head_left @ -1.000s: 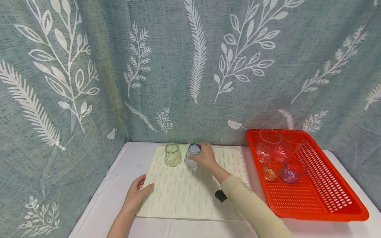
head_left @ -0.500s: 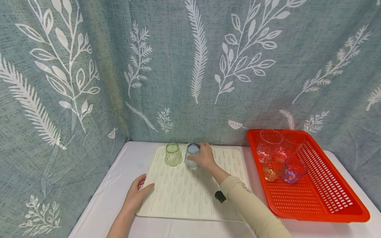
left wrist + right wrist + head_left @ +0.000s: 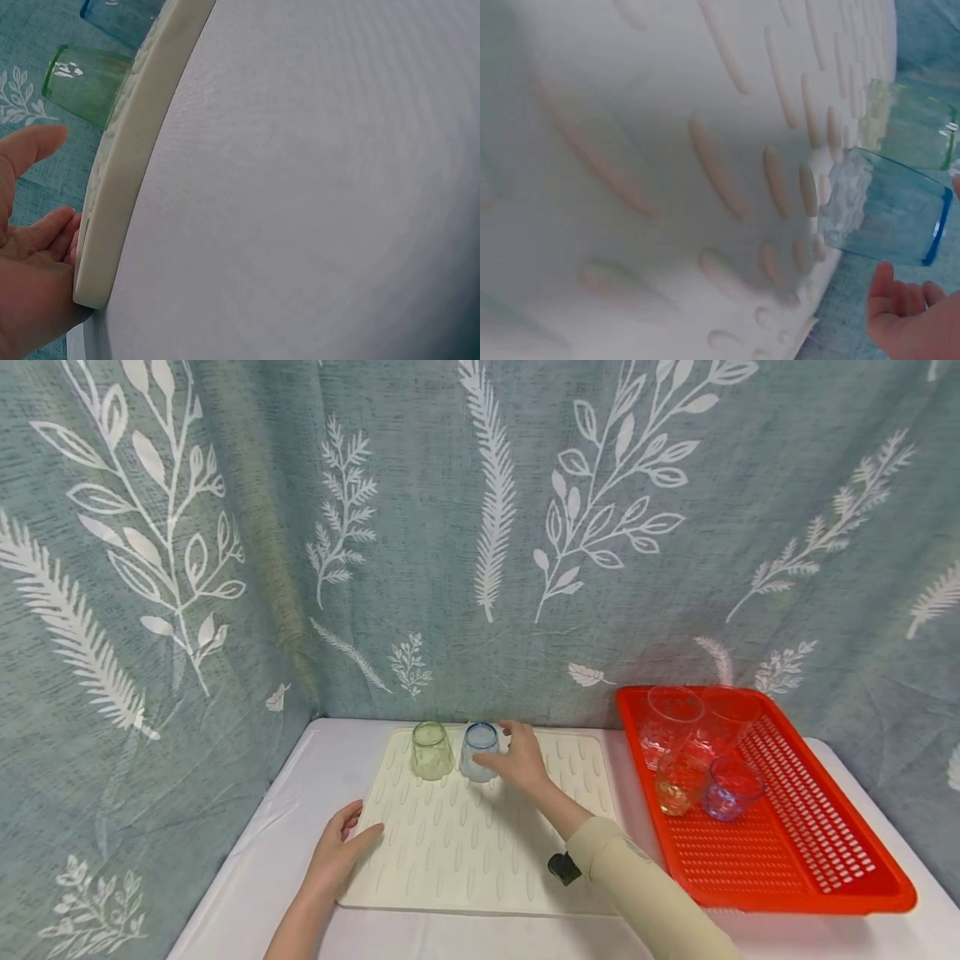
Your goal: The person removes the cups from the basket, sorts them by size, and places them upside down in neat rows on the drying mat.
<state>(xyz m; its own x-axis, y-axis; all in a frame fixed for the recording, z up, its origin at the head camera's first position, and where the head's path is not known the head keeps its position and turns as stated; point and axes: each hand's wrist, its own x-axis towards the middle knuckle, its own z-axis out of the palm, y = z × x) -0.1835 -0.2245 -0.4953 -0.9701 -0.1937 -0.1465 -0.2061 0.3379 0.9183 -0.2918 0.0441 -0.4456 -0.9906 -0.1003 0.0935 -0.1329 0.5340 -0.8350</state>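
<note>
Right hand [image 3: 519,767] has eased off the blue glass [image 3: 480,742], grip looks released, thumb and fingers spread around it. Glass sits toward the mat's [image 3: 450,860] back edge; left hand [image 3: 336,850] is relaxed, by its left edge.

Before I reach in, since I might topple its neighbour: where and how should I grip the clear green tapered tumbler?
Grip the green tumbler low around its wall, probably from its left: the clear blue tapered tumbler stands close on its right, and the green wall narrows upward, so a high grip may slip.
</note>
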